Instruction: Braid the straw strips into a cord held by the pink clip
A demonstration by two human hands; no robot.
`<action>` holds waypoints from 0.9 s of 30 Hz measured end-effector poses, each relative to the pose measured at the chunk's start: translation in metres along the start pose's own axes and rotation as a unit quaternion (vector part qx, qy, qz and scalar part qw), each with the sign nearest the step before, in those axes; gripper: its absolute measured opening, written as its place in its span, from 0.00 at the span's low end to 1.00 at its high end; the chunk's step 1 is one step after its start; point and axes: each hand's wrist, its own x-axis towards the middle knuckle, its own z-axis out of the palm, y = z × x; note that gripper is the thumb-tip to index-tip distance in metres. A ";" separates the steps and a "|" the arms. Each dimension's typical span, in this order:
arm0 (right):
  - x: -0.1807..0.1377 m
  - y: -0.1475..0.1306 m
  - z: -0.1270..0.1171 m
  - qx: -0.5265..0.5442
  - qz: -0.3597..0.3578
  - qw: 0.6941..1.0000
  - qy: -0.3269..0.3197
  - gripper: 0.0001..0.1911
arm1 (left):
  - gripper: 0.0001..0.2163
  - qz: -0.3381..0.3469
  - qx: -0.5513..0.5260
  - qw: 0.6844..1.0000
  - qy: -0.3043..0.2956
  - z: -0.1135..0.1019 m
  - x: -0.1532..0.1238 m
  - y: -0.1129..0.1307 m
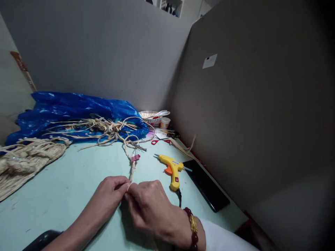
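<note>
A thin braid of pale plant fibre [133,170] runs toward me from a pink binder clip [135,158] on the table. My left hand [113,190] pinches the near end of this braid between thumb and forefinger. Pressed close beside it, my right hand [151,205] is closed on a strand of the same fibre, part of which loops over its forefinger. Its other fingers curl under, so the strand ends are mostly hidden. Beyond the clip the braid continues in loops toward a tangle of loose fibre strips [110,127].
To the right lie a yellow glue gun [171,169] and a black phone-like slab [206,184]. Red-handled scissors [155,142], a paper cup [164,122] and a basket [149,115] are at the back. Blue plastic [78,104] and a woven fibre piece [28,160] occupy the left. Grey partitions [104,52] enclose the table.
</note>
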 end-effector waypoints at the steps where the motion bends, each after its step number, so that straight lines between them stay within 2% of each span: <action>1: -0.001 0.000 0.002 -0.017 -0.016 1.000 -0.005 0.04 | 0.12 -0.010 -0.021 1.000 -0.004 0.000 0.001 -0.002; 4: -0.002 0.003 0.004 -0.065 -0.079 0.994 -0.027 0.06 | 0.13 -0.048 -0.102 0.993 -0.031 -0.001 0.003 -0.005; 7: 0.000 0.005 -0.001 -0.066 -0.121 0.990 -0.036 0.05 | 0.12 -0.037 -0.129 0.990 -0.043 -0.002 0.003 -0.002; 9: 0.002 0.005 -0.007 -0.007 -0.090 0.996 -0.015 0.06 | 0.10 -0.025 -0.119 0.992 -0.037 -0.005 0.001 0.001; 11: 0.005 0.006 -0.014 0.092 -0.004 0.995 0.035 0.10 | 0.10 -0.021 -0.111 0.993 -0.027 -0.007 0.000 0.005; 13: 0.008 0.010 -0.018 0.194 0.091 0.974 0.069 0.12 | 0.12 -0.018 -0.101 0.995 -0.016 -0.008 -0.002 0.007; 15: 0.010 0.017 -0.017 0.288 0.133 0.948 0.036 0.13 | 0.13 -0.019 -0.093 0.995 -0.010 -0.009 -0.003 0.009; 18: 0.012 0.028 -0.010 0.405 0.111 0.906 -0.058 0.17 | 0.12 -0.009 -0.092 0.995 -0.023 -0.010 -0.003 0.010; 21: 0.013 0.036 -0.006 0.475 0.090 0.871 -0.085 0.17 | 0.13 0.026 -0.077 0.996 -0.043 -0.009 -0.003 0.012; 23: 0.014 0.039 -0.006 0.479 0.081 0.869 -0.095 0.15 | 0.14 0.039 -0.068 0.996 -0.048 -0.008 -0.003 0.012; 27: 0.015 0.037 -0.010 0.421 0.079 0.900 -0.082 0.13 | 0.14 0.018 -0.052 0.996 -0.066 -0.004 -0.003 0.008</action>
